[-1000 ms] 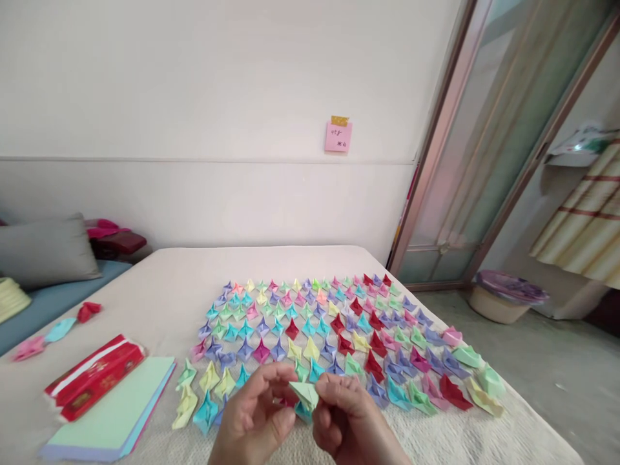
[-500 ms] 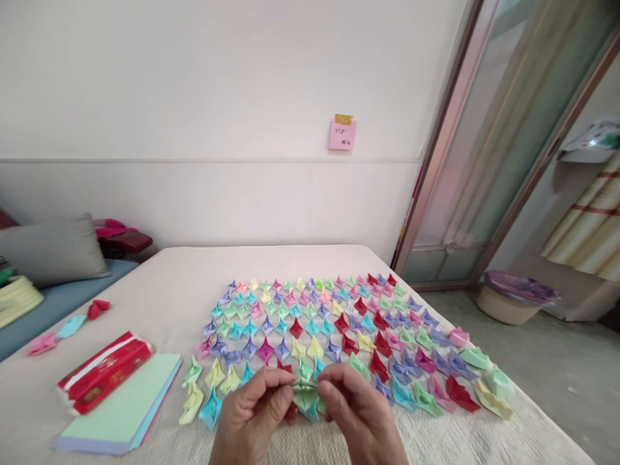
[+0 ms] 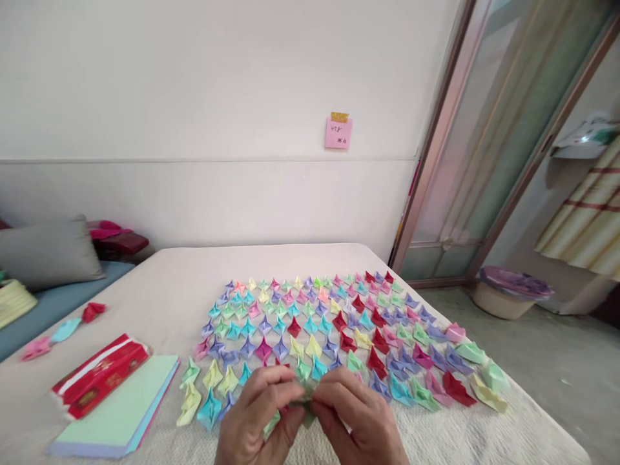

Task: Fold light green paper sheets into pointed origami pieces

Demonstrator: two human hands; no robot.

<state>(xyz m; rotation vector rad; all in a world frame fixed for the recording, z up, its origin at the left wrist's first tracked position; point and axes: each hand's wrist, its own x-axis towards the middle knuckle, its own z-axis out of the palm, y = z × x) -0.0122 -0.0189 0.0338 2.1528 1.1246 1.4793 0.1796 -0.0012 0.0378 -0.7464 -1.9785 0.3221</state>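
Between the fingertips of both hands is a small green folded paper piece (image 3: 307,395), mostly covered by my fingers. My left hand (image 3: 264,413) pinches it from the left, and my right hand (image 3: 356,413) grips its other side. Just beyond and around the hands, many folded paper boats (image 3: 296,326) in green, blue, purple, yellow, pink and red lie in rows on the pale cloth. A blue boat (image 3: 209,409) rests left of my left hand, and a purple one (image 3: 380,385) lies beside my right.
Left of the rows, a red tissue pack (image 3: 99,374) lies partly on a stack of coloured paper (image 3: 116,413). Farther left are red, blue and pink paper pieces (image 3: 66,330). A pale wall with a pink note (image 3: 338,133) rises behind. A lined bin (image 3: 508,294) stands on the right floor.
My fingers have closed further over the green paper, which showed its open boat-like shape before and is now mostly hidden. The hands have drawn nearer each other, and the view shifted slightly.
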